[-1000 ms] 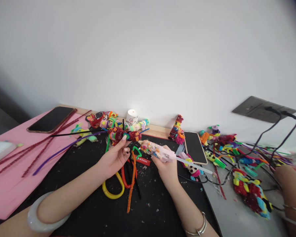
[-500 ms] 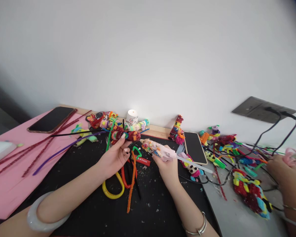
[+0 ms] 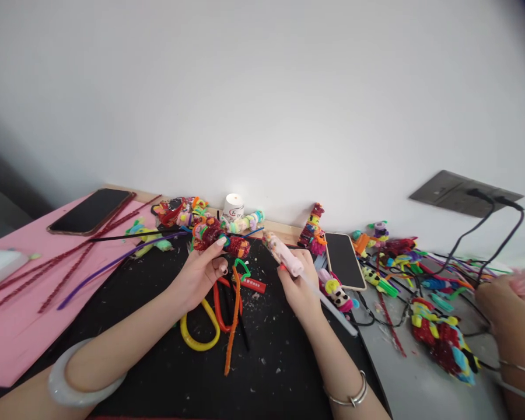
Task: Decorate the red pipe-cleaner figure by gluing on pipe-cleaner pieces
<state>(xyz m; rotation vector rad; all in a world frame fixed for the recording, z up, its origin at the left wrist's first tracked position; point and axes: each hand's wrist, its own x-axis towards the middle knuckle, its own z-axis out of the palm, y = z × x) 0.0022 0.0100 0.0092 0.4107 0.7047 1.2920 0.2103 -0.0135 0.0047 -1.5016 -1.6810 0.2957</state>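
Head view shows the left hand [image 3: 200, 274] closed around a red pipe-cleaner figure [image 3: 221, 239], which it holds just above the black mat [image 3: 157, 280], near the far middle of the surface. The right hand [image 3: 300, 286] has its grip clenched on a pink glue gun [image 3: 284, 255]; the nozzle points away toward the wall, and a white glue stick [image 3: 332, 307] comes out of the back end toward the right. The figure and the gun tip are near each other but apart.

Under and between the hands lie loose pipe cleaners: a yellow loop [image 3: 199, 329], an orange strand [image 3: 233, 326], a red one and a green one. Small scraps are scattered on the mat. The near part of the mat, between the two forearms, has open room.

To the left, a pink sheet [image 3: 21, 326] carries long dark red stems [image 3: 61, 262] and a dark phone [image 3: 90, 211] near the far left edge. Along the wall stand more coloured figures and a small white cup [image 3: 233, 205]. To the right, a second phone [image 3: 343, 261] lies flat, then a dense heap of coloured pieces and black cables [image 3: 481, 233] that go up to a grey wall socket [image 3: 461, 193]. At the right edge is another person's hand [image 3: 505, 318], holding something pink and blurred. The wall [image 3: 262, 105] is plain white.
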